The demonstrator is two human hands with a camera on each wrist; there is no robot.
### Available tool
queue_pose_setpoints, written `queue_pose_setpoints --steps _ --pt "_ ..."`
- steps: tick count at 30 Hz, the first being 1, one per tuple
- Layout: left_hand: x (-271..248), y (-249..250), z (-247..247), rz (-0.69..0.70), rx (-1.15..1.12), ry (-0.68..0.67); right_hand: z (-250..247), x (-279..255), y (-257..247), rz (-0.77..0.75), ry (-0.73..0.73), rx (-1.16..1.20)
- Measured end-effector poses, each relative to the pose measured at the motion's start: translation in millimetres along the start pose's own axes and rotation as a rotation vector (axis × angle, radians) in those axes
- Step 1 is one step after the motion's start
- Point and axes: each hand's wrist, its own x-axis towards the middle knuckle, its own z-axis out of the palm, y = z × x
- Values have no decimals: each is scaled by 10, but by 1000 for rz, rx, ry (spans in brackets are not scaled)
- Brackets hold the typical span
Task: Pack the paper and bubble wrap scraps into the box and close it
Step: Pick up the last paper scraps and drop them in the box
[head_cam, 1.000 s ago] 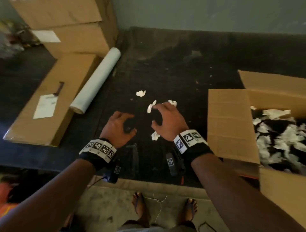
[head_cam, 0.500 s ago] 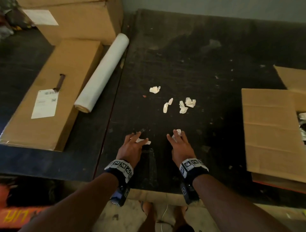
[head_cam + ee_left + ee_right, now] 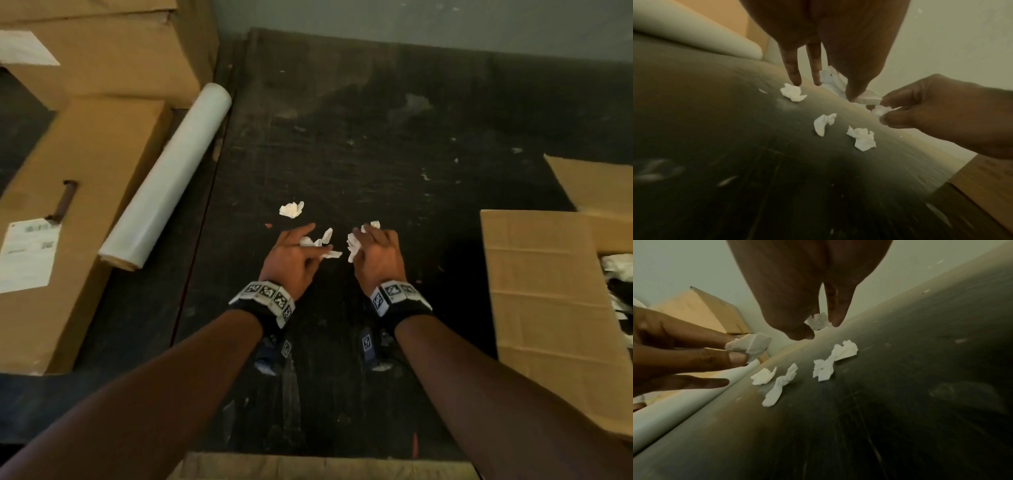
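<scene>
Moved forward from the near table edge to the scrap cluster. Left hand (image 3: 291, 257) pinching a scrap (image 3: 750, 345); right hand (image 3: 376, 253) pinching another (image 3: 880, 110). Three loose scraps (image 3: 823, 368) lying on the table (image 3: 342, 154) under and just beyond the fingertips. Box (image 3: 548, 291) open, well to the right, nearer the right hand.

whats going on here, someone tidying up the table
A person is gathering white paper scraps off a dark table. The left hand pinches one crumpled scrap, and the right hand pinches another. Several scraps still lie loose on the table, one of them just beyond the hands. The open box on the right already holds scraps, and its flaps are not closed.
</scene>
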Motion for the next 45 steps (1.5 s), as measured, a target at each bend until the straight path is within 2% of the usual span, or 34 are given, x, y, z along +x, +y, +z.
queue_pose_setpoints --steps 2,4,6,8,14,21,24,29,31,36,45 --pt "206 35 121 -5 -2 -40 35 219 56 7 -65 -43" --pt "320 24 254 -50 27 -135 106 329 101 7 -155 -104" --pt "348 -5 369 -95 98 -235 199 363 148 -31 -230 -143" --pt "323 -36 440 -107 155 -269 306 362 192 -55 -255 -132" --pt "296 -135 414 -66 131 -189 518 271 201 -33 -180 17" --pt "616 -357 105 -1 94 122 535 326 162 -106 -225 36" --pt "826 -477 4 -28 106 176 540 422 134 -112 -264 14" --pt "875 -637 72 -180 318 -57 558 515 55 -121 -261 7" --pt "828 -660 121 -225 276 -105 578 518 28 -115 -263 10" --pt "662 -623 197 -153 247 -152 588 469 -30 -123 -269 -28" --pt "287 -572 214 -120 288 -304 569 233 -131 -156 -399 -90"
